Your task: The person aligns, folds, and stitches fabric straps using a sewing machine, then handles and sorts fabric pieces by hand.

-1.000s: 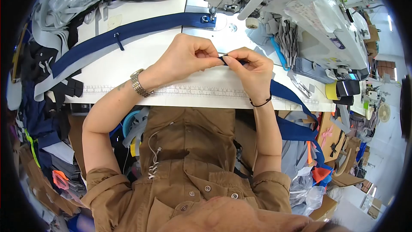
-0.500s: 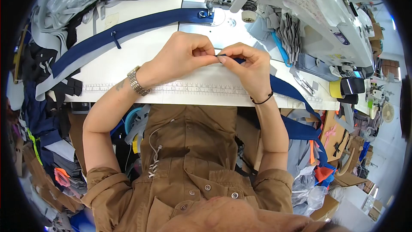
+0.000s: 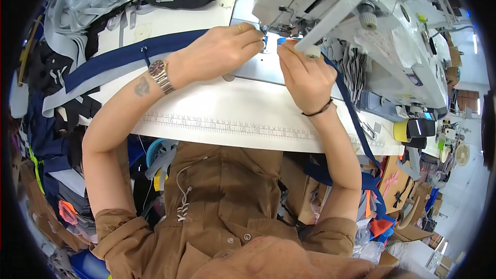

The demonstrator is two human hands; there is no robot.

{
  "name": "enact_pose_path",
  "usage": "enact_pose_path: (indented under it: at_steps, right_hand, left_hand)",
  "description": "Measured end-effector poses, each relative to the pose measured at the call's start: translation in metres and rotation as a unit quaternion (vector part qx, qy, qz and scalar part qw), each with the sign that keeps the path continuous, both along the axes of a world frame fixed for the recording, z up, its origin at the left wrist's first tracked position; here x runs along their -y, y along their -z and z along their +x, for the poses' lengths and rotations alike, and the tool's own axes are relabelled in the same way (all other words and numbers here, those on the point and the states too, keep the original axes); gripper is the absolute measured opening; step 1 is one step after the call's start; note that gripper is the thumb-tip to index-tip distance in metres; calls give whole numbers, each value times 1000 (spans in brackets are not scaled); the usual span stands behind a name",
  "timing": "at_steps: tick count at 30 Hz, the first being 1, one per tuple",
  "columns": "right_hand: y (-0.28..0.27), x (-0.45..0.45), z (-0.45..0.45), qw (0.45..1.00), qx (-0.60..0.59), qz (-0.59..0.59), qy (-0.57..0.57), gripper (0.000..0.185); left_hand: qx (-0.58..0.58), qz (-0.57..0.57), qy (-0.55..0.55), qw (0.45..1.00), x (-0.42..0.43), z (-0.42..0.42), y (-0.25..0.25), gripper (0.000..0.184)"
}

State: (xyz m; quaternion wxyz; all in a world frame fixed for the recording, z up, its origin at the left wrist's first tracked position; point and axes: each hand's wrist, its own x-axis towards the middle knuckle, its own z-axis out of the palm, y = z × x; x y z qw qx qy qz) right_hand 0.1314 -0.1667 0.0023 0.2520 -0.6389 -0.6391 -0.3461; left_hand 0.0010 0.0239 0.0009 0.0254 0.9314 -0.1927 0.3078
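Observation:
My left hand [image 3: 227, 49] is beside the needle area of the sewing machine [image 3: 305, 0], its fingers bent and closed on the end of a wide navy fabric band [image 3: 113, 59]. That band lies leftward over the table with a grey layer along its lower edge; a short navy loop hangs from it. On the other side of the presser foot, my right hand [image 3: 307, 75] pinches a narrow navy fabric strip [image 3: 356, 119], which trails past the wrist and over the table's front edge. My fingers and the machine head partly hide the fabric ends.
A printed ruler [image 3: 222, 125] runs along the front of the white table [image 3: 206, 106]. Stacked grey fabric pieces [image 3: 351, 64] stand behind my right hand. Small snips [image 3: 368, 130] lie at the right; black and grey strips [image 3: 175, 1] lie at the back left.
Both hands have moved forward from over the table to the presser foot, and apart from each other. The narrow strip moved along with my right hand. The view has shifted slightly.

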Motion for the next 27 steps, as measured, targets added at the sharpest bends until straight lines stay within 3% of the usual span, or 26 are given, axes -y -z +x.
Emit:
enact_pose_path:
  at_steps: [2, 7, 10, 20, 27]
  right_hand:
    - [8, -13, 4, 1000, -5, -23, -8, 16]
    - [15, -11, 0, 972, -173, -159, 11, 10]
    - [23, -9, 3, 969, -203, -139, 7, 9]
    - [30, -1, 1, 987, -108, -119, 27, 17]
    - [34, -5, -2, 984, -113, -137, 21, 19]
  left_hand:
    - [-33, -14, -15, 999, -2, 3, 8, 23]
    - [-33, -85, -14, 996, -10, 9, 21, 25]
    - [-28, -125, -20, 992, -10, 11, 25, 22]
    - [-64, -125, 8, 990, -1, 0, 23, 20]
    - [-62, -117, 7, 991, 0, 0, 21, 25]
